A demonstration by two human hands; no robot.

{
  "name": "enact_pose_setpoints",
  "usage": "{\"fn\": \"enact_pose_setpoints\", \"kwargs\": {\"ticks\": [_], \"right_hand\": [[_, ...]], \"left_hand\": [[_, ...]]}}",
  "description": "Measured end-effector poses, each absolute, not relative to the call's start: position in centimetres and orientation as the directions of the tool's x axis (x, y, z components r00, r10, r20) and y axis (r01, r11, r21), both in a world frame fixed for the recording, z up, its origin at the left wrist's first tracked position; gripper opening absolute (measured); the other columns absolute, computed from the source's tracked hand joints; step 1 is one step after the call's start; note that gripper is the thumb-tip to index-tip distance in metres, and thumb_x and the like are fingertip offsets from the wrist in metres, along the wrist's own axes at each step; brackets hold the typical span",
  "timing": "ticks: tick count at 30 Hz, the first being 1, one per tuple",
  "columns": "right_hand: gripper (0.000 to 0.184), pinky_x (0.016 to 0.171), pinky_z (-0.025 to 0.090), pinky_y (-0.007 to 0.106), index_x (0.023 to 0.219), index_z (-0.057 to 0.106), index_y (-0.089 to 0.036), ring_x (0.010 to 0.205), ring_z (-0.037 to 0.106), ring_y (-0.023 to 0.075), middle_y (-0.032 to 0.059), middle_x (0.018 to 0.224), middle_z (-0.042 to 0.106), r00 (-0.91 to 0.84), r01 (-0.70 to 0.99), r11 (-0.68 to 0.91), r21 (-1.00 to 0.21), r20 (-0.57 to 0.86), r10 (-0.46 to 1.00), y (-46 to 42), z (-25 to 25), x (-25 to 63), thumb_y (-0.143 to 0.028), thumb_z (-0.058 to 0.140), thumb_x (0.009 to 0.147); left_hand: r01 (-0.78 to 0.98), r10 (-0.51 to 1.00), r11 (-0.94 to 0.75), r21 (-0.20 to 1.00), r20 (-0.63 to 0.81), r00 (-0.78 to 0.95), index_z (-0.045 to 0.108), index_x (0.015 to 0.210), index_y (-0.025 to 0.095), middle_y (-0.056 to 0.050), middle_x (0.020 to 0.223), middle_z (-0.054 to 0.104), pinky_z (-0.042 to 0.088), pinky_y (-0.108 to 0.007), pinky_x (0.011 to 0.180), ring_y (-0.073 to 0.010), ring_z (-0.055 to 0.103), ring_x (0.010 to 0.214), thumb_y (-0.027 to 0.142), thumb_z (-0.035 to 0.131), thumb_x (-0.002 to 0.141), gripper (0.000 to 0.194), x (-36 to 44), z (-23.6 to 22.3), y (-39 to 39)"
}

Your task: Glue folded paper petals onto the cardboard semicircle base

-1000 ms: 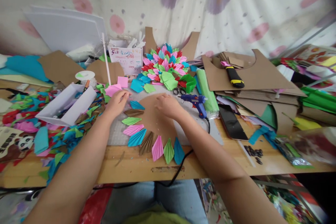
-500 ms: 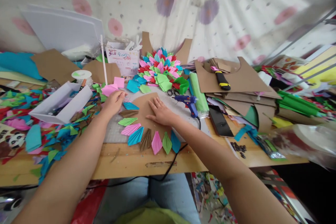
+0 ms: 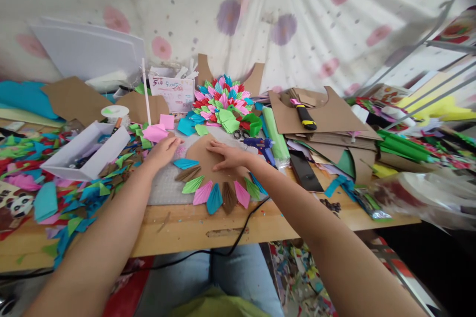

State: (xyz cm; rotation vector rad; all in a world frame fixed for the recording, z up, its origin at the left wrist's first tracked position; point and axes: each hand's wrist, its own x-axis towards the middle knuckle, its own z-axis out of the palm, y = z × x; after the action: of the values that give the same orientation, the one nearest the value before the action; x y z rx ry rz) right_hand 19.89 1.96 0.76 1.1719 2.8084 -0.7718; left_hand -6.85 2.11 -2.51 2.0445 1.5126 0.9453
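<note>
My right hand [image 3: 229,154] lies on a brown cardboard piece [image 3: 200,149], fingers stretched and apart. Pleated paper petals in blue, brown, green and pink fan out along the cardboard's left and near edges, among them a pink petal [image 3: 203,192] and a brown petal [image 3: 228,197]. To the left, my left hand [image 3: 163,152] rests low over the grey mat [image 3: 165,193], its fingers pressed together. Whatever they may hold is too small to make out. Pink paper sheets [image 3: 155,132] lie just beyond it. A blue glue gun [image 3: 258,143] sits right of the cardboard.
A colourful petal-covered piece [image 3: 223,96] stands at the back. On the left are a white box [image 3: 89,153] and heaps of paper scraps. Cardboard sheets [image 3: 316,111] with a cutter [image 3: 305,118], a phone [image 3: 305,171] and a plastic bag [image 3: 416,195] lie right. A black cord [image 3: 241,233] crosses the table's front edge.
My right hand has come down flat onto the cardboard. The cardboard has turned counterclockwise, its near petals shifting right. My left hand stays near the pink sheets. The view has swung slightly right.
</note>
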Motion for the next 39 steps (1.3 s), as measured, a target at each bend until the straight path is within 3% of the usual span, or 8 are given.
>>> {"fn": "enact_pose_setpoints", "kwargs": {"ticks": [6,13,18,25,32,36,39], "right_hand": [[0.086,0.114,0.015,0.038,0.142,0.033,-0.020,0.141,0.014,0.0254,0.0088,0.153,0.016,-0.743,0.646,0.596,-0.477,-0.213,0.634,2.9,1.1,19.9,-0.035,0.074,0.067],[0.082,0.113,0.017,0.037,0.140,0.038,-0.022,0.140,0.017,0.0244,0.0068,0.152,0.019,-0.736,0.645,0.582,-0.494,-0.197,0.648,2.9,1.4,19.8,-0.031,0.073,0.066],[0.080,0.111,0.023,0.038,0.137,0.042,-0.023,0.138,0.025,0.0251,0.0066,0.149,0.029,-0.732,0.640,0.607,-0.472,-0.134,0.668,2.6,1.6,19.7,-0.029,0.074,0.065],[0.049,0.102,0.035,0.035,0.126,0.054,-0.015,0.120,0.048,0.0221,0.0105,0.133,0.052,-0.636,0.714,0.588,-0.380,-0.002,0.771,3.1,1.6,18.2,-0.024,0.061,0.078],[0.031,0.093,0.042,0.028,0.111,0.064,-0.013,0.103,0.058,0.0180,0.0084,0.115,0.064,-0.394,0.818,0.407,-0.407,0.119,0.911,3.9,1.3,17.7,-0.019,0.051,0.084],[0.038,0.090,0.044,0.028,0.120,0.058,-0.012,0.092,0.061,0.0169,0.0103,0.121,0.059,-0.257,0.867,0.285,-0.410,0.122,0.959,4.4,0.8,18.0,-0.020,0.049,0.084],[0.045,0.089,0.044,0.028,0.126,0.053,-0.013,0.097,0.059,0.0183,0.0111,0.129,0.052,-0.237,0.884,0.260,-0.388,0.106,0.966,5.3,0.4,17.8,-0.019,0.048,0.082]], "left_hand": [[0.690,0.948,-0.319,0.650,0.210,0.240,0.064,0.093,0.018,-0.007,0.107,0.066,0.041,-0.033,0.094,-0.0198,0.057,0.101,0.044,0.032,0.086,0.042,-5.8,-1.6,1.5],[0.626,0.897,-0.440,0.644,0.284,0.338,0.065,0.087,0.019,-0.006,0.100,0.068,0.041,-0.034,0.096,-0.0195,0.058,0.099,0.045,0.032,0.085,0.042,-5.7,-1.8,1.7],[0.606,0.878,-0.475,0.638,0.300,0.372,0.067,0.081,0.021,-0.005,0.093,0.070,0.043,-0.033,0.092,-0.0198,0.060,0.095,0.047,0.033,0.084,0.042,-5.2,-1.6,1.5],[0.613,0.891,-0.453,0.647,0.306,0.335,0.067,0.078,0.021,-0.005,0.091,0.070,0.043,-0.032,0.091,-0.0201,0.061,0.093,0.047,0.031,0.086,0.046,-5.0,-1.7,1.5],[0.640,0.924,-0.358,0.680,0.356,0.139,0.067,0.081,0.019,-0.007,0.092,0.068,0.044,-0.032,0.087,-0.0196,0.058,0.091,0.049,0.028,0.088,0.050,-5.1,-1.3,1.2],[0.547,0.893,-0.385,0.744,0.450,0.018,0.064,0.080,0.018,-0.006,0.087,0.066,0.045,-0.031,0.084,-0.0181,0.058,0.087,0.048,0.032,0.087,0.045,-5.0,-1.5,1.3],[0.484,0.866,-0.422,0.766,0.499,-0.034,0.063,0.080,0.019,-0.005,0.088,0.065,0.045,-0.030,0.083,-0.0172,0.058,0.087,0.047,0.036,0.087,0.040,-4.8,-1.8,1.3]]}}
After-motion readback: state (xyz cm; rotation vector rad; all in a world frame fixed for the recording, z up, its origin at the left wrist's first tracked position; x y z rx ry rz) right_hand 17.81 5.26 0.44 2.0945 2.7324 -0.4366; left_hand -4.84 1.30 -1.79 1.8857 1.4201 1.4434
